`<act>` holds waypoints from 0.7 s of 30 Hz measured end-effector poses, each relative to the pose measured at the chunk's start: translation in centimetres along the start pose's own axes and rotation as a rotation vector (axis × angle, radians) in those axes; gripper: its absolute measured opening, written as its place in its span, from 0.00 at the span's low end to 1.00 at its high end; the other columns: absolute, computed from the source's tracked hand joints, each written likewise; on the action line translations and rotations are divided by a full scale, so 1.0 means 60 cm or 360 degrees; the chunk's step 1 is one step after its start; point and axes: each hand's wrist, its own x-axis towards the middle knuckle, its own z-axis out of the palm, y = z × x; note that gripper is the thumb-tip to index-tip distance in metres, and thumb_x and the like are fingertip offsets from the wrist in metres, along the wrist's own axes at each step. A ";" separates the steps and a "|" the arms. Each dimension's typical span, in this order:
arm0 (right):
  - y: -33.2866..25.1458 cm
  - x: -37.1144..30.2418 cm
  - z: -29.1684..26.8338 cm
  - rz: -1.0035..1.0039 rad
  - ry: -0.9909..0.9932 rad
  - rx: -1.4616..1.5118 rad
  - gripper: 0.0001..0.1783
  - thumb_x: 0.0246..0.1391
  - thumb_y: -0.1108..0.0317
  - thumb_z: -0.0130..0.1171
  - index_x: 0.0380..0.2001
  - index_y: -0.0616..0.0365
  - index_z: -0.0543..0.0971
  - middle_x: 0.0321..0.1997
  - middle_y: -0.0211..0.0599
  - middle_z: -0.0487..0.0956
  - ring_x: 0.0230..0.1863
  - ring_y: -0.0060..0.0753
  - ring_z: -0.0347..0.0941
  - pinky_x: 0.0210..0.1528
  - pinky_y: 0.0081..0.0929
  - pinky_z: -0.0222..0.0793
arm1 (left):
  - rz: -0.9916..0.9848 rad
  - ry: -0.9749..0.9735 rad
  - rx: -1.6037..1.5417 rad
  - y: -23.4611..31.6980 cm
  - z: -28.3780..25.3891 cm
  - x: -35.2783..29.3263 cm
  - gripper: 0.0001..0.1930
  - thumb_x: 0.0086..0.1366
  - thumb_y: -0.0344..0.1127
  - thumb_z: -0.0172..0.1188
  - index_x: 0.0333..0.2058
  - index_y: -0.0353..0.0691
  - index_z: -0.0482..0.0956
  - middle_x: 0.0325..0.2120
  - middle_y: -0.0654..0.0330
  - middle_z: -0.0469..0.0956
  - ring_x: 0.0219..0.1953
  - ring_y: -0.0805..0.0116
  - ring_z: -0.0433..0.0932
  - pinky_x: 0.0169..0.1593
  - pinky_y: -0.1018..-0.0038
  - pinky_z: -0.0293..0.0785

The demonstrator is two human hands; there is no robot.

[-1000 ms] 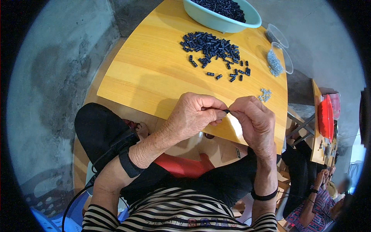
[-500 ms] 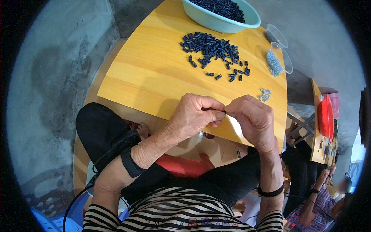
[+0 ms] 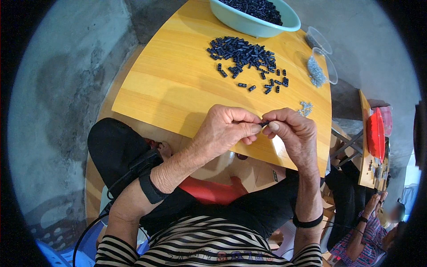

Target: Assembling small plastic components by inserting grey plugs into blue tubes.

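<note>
A small black plastic piece point(image 3: 264, 124) is pinched between my two hands above the table's near edge. My left hand point(image 3: 229, 125) grips one end of it between thumb and forefinger, the other fingers curled under. On the other end, thumb and fingers of my right hand point(image 3: 291, 131) are closed; most of the piece is hidden by the fingertips. Beyond my hands lies a loose heap of small black plastic pieces point(image 3: 242, 53), with several stray ones on its near side. A little cluster of small silvery metal parts point(image 3: 305, 108) rests beyond my right hand.
On the yellow wooden table point(image 3: 164, 80), a pale green basin point(image 3: 249, 27) of black pieces stands at the far side. Two clear tubs point(image 3: 331, 71) sit by the right edge. A person point(image 3: 364, 236) works at another table with a red basin point(image 3: 376, 135) to the right.
My right hand has turned, its thumb now showing on top of the black piece, and more of the piece is visible between the hands. My left hand keeps its pinch, barely moved.
</note>
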 end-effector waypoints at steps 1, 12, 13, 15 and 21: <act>0.000 0.000 0.000 -0.0005 0.0009 -0.0030 0.05 0.49 0.76 0.63 0.31 0.63 0.81 0.28 0.29 0.79 0.29 0.16 0.72 0.33 0.17 0.70 | 0.0014 0.0014 -0.0035 -0.001 0.000 0.001 0.08 0.59 0.28 0.62 0.35 0.30 0.81 0.23 0.58 0.80 0.24 0.77 0.78 0.29 0.82 0.76; -0.006 0.002 0.033 -0.0390 0.0240 -0.0694 0.01 0.46 0.79 0.61 0.25 0.62 0.80 0.22 0.39 0.78 0.24 0.33 0.75 0.27 0.25 0.69 | -0.0043 0.0160 0.0078 0.009 0.006 -0.007 0.07 0.59 0.26 0.61 0.36 0.30 0.81 0.25 0.58 0.81 0.25 0.76 0.78 0.31 0.81 0.76; -0.007 0.005 0.038 -0.0460 0.0278 -0.0776 0.02 0.45 0.79 0.61 0.25 0.62 0.79 0.22 0.43 0.77 0.24 0.38 0.75 0.27 0.27 0.69 | -0.0069 0.0214 0.0086 0.009 0.007 -0.007 0.07 0.59 0.26 0.61 0.36 0.30 0.81 0.25 0.58 0.81 0.25 0.76 0.78 0.31 0.81 0.76; -0.006 0.008 0.040 -0.0536 0.0319 -0.0857 0.02 0.44 0.80 0.60 0.25 0.63 0.79 0.23 0.46 0.77 0.24 0.43 0.75 0.27 0.28 0.69 | -0.0063 0.0234 0.0072 0.002 0.006 -0.003 0.07 0.59 0.26 0.61 0.36 0.29 0.81 0.25 0.58 0.81 0.25 0.76 0.78 0.31 0.81 0.76; -0.004 0.017 0.011 0.0076 0.0048 -0.0122 0.04 0.53 0.73 0.60 0.31 0.64 0.80 0.22 0.29 0.78 0.24 0.15 0.70 0.27 0.17 0.68 | -0.0063 0.0195 -0.0040 0.016 0.007 -0.003 0.09 0.60 0.27 0.61 0.37 0.29 0.80 0.25 0.57 0.81 0.25 0.75 0.78 0.31 0.82 0.76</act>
